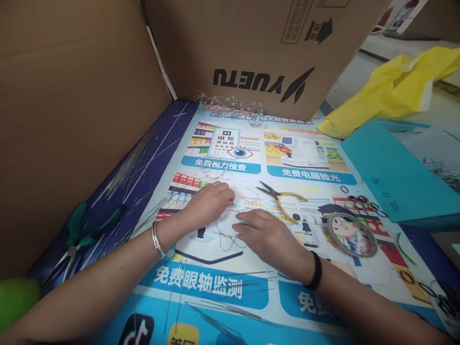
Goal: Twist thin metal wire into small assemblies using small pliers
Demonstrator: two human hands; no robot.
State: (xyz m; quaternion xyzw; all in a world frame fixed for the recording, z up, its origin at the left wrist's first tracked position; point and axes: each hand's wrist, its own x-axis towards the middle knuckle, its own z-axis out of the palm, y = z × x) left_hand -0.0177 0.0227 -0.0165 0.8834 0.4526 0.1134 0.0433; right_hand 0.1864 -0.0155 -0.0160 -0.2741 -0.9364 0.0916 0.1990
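Note:
Over the printed poster, my left hand (212,203) has its fingers pinched together on a thin wire. My right hand (269,235) faces it from the right, fingertips closed on the same bent wire (224,235), whose loops hang between and below both hands. The exact grip is partly hidden by the fingers. Just behind my left hand lie more thin wire loops (215,175). Yellow-handled pliers (278,195) rest on the poster behind my right hand, jaws apart. A silver bangle (157,239) circles my left wrist, and a black band (316,271) my right.
Teal-handled pliers (74,239) lie at left by loose straight wires (129,167). Cardboard walls (230,43) rise left and behind, with wire pieces (230,103) at their foot. At right are a tape roll (352,235), black rings (362,203), a teal box (398,167) and yellow bag (384,91).

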